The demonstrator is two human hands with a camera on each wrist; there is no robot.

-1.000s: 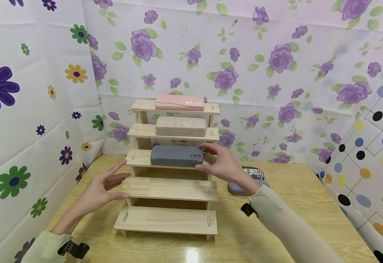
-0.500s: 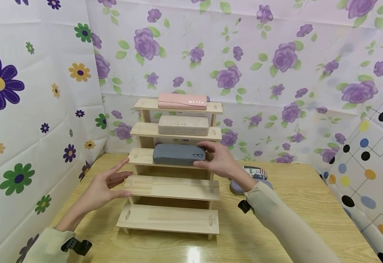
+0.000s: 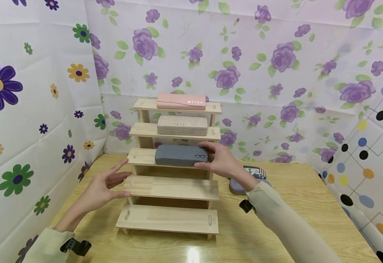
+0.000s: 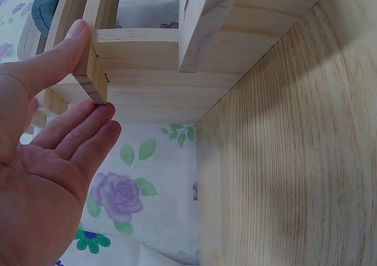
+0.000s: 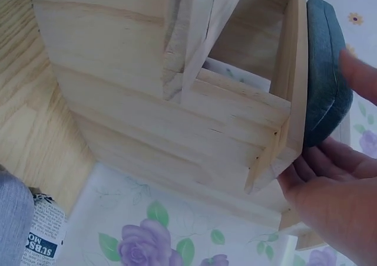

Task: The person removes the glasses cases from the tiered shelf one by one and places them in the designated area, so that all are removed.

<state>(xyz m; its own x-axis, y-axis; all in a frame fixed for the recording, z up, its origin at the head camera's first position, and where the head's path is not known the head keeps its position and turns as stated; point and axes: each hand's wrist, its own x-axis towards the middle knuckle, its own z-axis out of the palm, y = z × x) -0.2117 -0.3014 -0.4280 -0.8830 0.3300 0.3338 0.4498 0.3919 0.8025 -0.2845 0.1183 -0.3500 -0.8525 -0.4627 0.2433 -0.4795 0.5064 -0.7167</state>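
Note:
On the middle tier of a stepped wooden rack [image 3: 171,221] lies a blue-grey glasses case [image 3: 179,155] with a small glasses print. My right hand [image 3: 221,159] pinches its right end, thumb in front and fingers behind. The right wrist view shows the case [image 5: 325,71] overhanging the tier edge a little, beside the hand [image 5: 336,183]. My left hand [image 3: 101,190] holds the rack's left side, one tier lower. In the left wrist view, a board end of the rack [image 4: 97,80] sits between thumb and fingers of that hand [image 4: 53,130].
A pink glasses case [image 3: 181,101] lies on the top tier, a beige one [image 3: 182,125] just below it. Right of the rack, a lilac-grey case [image 3: 235,187] and a case with printed lettering [image 3: 254,172] rest on the wooden table [image 3: 293,204]. Patterned cloths hang around.
The blue-grey case has shifted slightly right along its tier, with my right hand at its end. My left hand stays at the rack's left side. The head view has moved a little.

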